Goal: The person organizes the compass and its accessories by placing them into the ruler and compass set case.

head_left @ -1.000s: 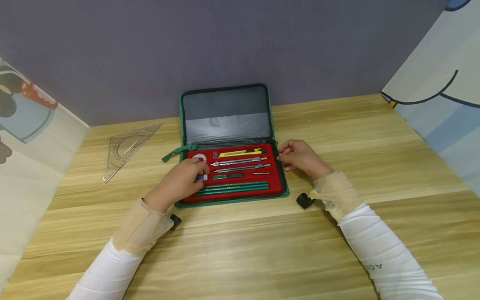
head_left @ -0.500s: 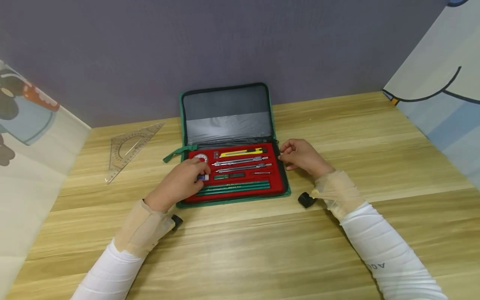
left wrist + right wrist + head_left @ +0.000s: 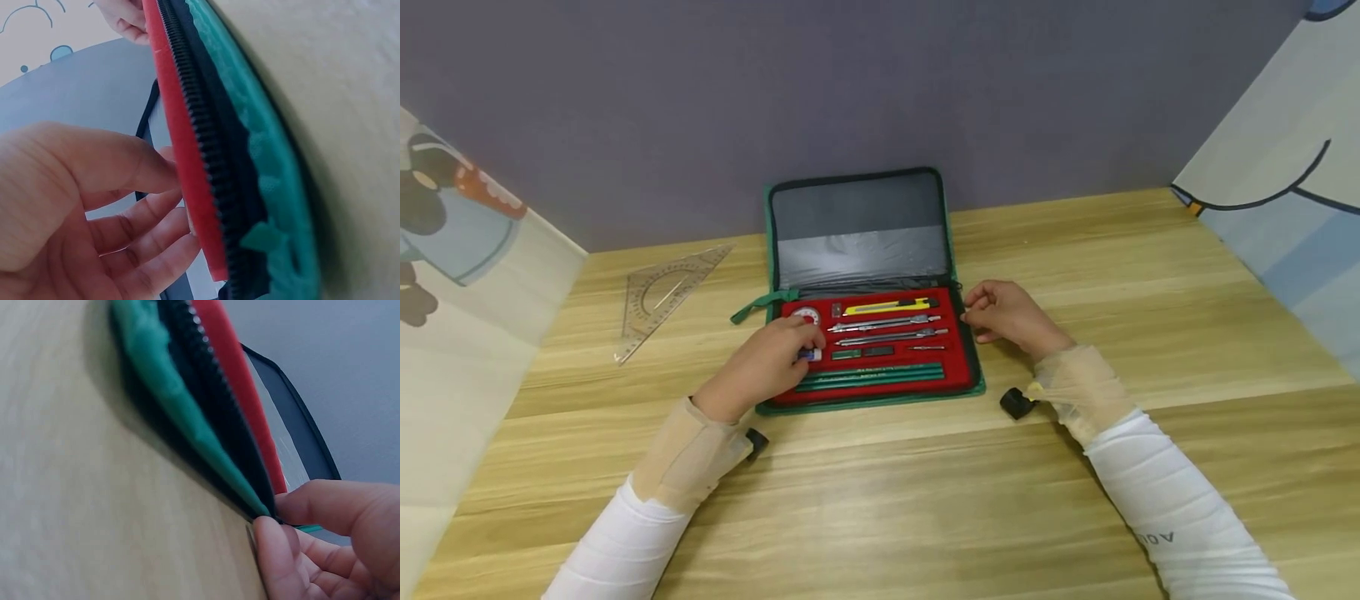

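Note:
An unzipped green case (image 3: pixel 953 379) with a red inlay lies on the wooden table. My left hand (image 3: pixel 763 358) reaches over its left side, finger and thumb on either side of a white and blue eraser (image 3: pixel 811 355). In the left wrist view the thumb is against the red inlay (image 3: pixel 181 119) and the eraser is hidden. At the right edge, my right hand (image 3: pixel 1007 315) pinches the case's zipped rim (image 3: pixel 206 444) between thumb and finger. The inlay bears a yellow utility knife (image 3: pixel 887 307), silver compasses (image 3: pixel 891 336) and green pencils (image 3: pixel 872 377).
A clear set square (image 3: pixel 662 292) with a protractor arc lies on the left of the table. The case's dark lid (image 3: pixel 857 208) stands raised near the grey back wall (image 3: pixel 865 92). A green strap (image 3: pixel 760 305) sticks out to the left.
The head view shifts slightly, so everything sits a little further right. Both hands keep their places at the case.

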A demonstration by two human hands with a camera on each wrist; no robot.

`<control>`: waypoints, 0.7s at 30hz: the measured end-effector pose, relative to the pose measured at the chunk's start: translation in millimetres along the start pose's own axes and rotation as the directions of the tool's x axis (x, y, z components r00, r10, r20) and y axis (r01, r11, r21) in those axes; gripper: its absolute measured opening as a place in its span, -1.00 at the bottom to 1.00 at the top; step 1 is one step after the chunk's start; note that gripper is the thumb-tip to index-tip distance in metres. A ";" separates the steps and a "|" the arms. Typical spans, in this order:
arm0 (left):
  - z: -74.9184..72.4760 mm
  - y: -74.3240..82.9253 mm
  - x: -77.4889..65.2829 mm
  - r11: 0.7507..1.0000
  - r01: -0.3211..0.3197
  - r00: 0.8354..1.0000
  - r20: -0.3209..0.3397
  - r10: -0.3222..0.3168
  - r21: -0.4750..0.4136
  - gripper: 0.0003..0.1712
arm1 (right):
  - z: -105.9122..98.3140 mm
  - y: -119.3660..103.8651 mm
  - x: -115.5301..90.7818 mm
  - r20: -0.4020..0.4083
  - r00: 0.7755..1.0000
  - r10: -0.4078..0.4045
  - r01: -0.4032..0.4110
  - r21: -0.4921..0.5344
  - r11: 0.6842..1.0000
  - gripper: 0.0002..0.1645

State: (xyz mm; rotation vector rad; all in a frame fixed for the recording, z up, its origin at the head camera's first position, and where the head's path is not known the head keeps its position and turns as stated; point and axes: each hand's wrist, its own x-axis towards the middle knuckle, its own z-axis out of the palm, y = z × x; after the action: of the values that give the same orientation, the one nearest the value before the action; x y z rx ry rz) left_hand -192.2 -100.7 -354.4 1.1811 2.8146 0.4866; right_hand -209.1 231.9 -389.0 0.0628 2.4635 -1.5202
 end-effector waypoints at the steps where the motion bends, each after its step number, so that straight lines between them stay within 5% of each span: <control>1: -0.3 -0.1 -0.1 1.000 -0.002 1.000 0.001 0.002 -0.003 -0.73 | -0.1 0.0 -0.6 -0.002 1.000 0.001 -0.001 -0.001 1.000 -0.66; 21: -20.0 -13.3 -8.7 0.996 0.087 0.995 -0.051 -0.087 0.000 -0.77 | 0.8 0.5 -4.2 0.005 1.000 -0.002 0.002 0.042 0.999 -0.66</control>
State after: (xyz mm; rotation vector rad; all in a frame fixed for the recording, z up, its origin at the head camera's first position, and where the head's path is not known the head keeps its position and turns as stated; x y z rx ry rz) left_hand -198.5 -121.0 -340.2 1.0558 2.8952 0.5154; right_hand -204.8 231.8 -388.9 0.0642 2.4280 -1.5712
